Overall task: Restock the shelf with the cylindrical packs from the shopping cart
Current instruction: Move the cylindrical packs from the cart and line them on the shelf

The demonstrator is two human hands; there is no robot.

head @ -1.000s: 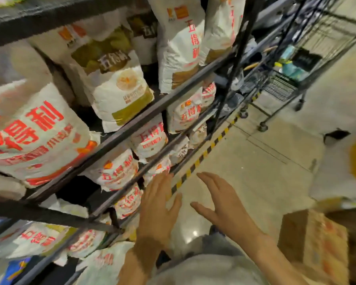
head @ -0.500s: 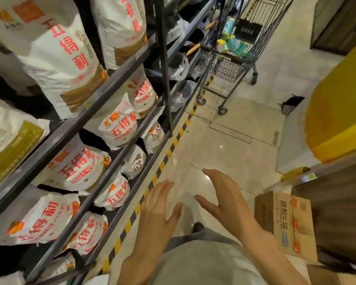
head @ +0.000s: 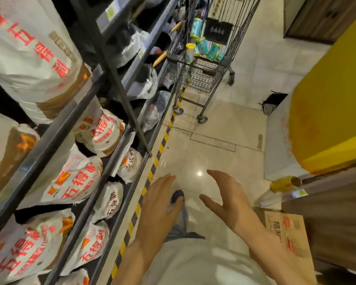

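- The view has swung away from the shelf (head: 103, 140) of white flour sacks (head: 76, 182) and down the aisle: a second ago the sacks filled most of the frame, and now they sit along the left side only.
- The shopping cart (head: 206, 79) has grown from a small shape at the upper right to a clear one at the top centre, so the person seems to be walking toward it.
- The cylindrical packs (head: 203, 46), teal and yellow, lie inside the cart's basket at the top of the frame, well apart from both hands.
- The left hand (head: 160, 204) and right hand (head: 228, 198) stay low in the frame, palms angled toward each other; the fingers (head: 218, 175) are straight and loosely spread, gripping nothing, as before.
- A yellow roll (head: 284, 183) and a cardboard box (head: 286, 233) lie at the lower right.
- Judgement: no pack is in hand, so the next step is a reach into the cart.
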